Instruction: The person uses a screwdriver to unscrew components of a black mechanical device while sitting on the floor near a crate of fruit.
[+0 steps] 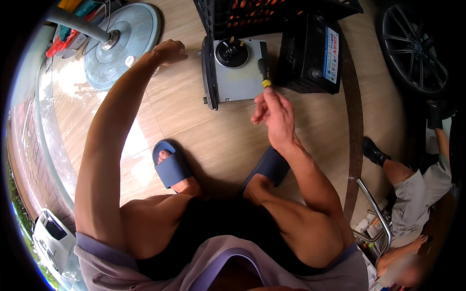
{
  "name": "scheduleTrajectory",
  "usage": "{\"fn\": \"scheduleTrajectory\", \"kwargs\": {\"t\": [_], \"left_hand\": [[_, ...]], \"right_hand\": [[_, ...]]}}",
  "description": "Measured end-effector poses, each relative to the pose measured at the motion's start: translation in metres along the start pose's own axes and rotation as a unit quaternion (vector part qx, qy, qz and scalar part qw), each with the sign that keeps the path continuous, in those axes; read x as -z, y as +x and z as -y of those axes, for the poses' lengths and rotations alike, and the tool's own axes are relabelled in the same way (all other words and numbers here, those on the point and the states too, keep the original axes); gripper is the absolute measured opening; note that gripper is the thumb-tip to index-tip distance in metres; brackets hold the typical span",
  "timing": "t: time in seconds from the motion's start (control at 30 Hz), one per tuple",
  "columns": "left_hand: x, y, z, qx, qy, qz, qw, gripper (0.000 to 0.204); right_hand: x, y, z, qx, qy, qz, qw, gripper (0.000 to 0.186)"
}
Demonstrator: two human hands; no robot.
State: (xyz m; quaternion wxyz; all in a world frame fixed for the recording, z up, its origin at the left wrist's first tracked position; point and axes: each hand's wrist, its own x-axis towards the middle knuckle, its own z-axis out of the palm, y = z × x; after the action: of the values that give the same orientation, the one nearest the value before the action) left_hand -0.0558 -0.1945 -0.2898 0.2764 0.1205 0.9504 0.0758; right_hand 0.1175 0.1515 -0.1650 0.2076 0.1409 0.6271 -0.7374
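Observation:
My right hand (276,114) pinches the yellow end of a short black screwdriver (264,72); its shaft is hard to make out. The screwdriver lies over the right edge of a silver box-shaped car stereo unit (238,80) with a dark front panel, flat on the floor. On top of the unit sits a round black disc-shaped part (231,54) with metal terminals. My left hand (170,52) hovers left of the unit, apart from it, back upward and fingers curled; whatever is inside them is hidden.
A black car battery (310,58) stands right of the unit, a black plastic crate (242,19) behind it. At far left is a round pole base (121,46). A wheel (415,48) stands at far right. Another person (412,194) is beside a metal-framed seat (376,208).

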Motion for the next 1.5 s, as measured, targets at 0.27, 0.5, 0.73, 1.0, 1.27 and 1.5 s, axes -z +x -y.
{"fn": "scheduleTrajectory", "kwargs": {"t": [0.27,0.5,0.73,1.0,1.27,1.5], "left_hand": [[0.005,0.0,0.004,0.015,0.009,-0.004,1.0,0.035],[0.002,-0.001,0.002,-0.017,0.013,-0.023,1.0,0.041],[0.005,0.0,0.002,0.003,0.025,-0.014,1.0,0.039],[0.002,-0.002,0.007,0.005,0.014,0.003,1.0,0.038],[0.0,-0.001,0.009,0.012,0.006,-0.011,1.0,0.038],[-0.003,0.0,0.005,-0.004,-0.008,-0.009,1.0,0.038]], "right_hand": [[0.036,-0.015,0.064,0.381,-0.124,-0.153,0.903,0.035],[0.05,-0.001,0.028,0.021,-0.032,-0.152,0.988,0.037],[0.05,-0.002,0.039,0.167,-0.073,-0.137,0.974,0.039],[0.065,0.0,0.047,0.309,-0.077,-0.207,0.925,0.042],[0.063,0.0,0.023,0.121,-0.064,-0.194,0.971,0.038],[0.07,-0.001,0.051,0.294,-0.011,-0.205,0.934,0.041]]}}
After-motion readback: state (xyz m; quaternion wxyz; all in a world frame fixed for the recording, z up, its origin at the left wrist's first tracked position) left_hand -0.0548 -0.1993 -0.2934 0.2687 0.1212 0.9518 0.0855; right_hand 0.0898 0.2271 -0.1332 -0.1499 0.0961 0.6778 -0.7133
